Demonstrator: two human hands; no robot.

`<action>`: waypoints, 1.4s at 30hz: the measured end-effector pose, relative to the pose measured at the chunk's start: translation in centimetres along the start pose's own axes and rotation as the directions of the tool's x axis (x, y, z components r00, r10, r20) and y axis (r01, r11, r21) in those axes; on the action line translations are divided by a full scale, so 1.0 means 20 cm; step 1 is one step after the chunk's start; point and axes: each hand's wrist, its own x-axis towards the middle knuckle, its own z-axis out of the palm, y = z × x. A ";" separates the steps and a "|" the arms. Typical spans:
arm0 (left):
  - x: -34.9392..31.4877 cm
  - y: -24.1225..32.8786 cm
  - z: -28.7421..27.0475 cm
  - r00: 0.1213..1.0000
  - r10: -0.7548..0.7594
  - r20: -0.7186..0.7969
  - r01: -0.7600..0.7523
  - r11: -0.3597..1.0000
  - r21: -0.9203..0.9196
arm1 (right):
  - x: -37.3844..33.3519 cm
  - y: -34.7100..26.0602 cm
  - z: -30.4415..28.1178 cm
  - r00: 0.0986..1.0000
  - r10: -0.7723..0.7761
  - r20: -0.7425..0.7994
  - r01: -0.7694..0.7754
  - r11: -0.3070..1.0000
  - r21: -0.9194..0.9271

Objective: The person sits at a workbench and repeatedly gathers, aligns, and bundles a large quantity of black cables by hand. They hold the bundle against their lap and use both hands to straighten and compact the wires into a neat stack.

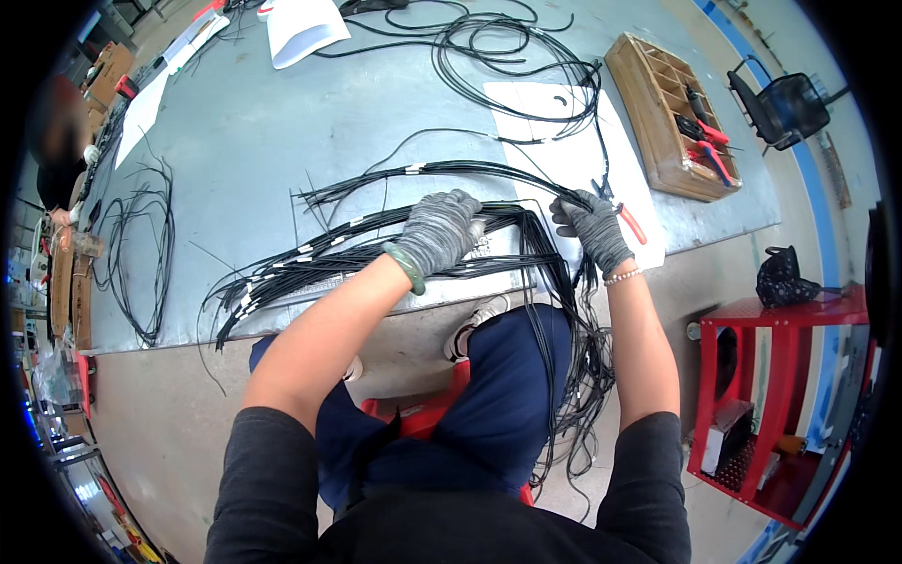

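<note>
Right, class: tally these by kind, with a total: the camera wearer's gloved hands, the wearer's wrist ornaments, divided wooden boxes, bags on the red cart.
Left hand and right hand, gloved: 2
Green bangle and beaded bracelet: 2
Divided wooden box: 1
Black bag on the red cart: 1
Total: 6
</note>
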 end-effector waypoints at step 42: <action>-0.82 -0.19 -0.94 0.908 0.009 0.418 0.258 0.775 -0.578 | -0.88 -0.32 -0.14 0.884 -0.334 0.328 0.354 0.935 -0.002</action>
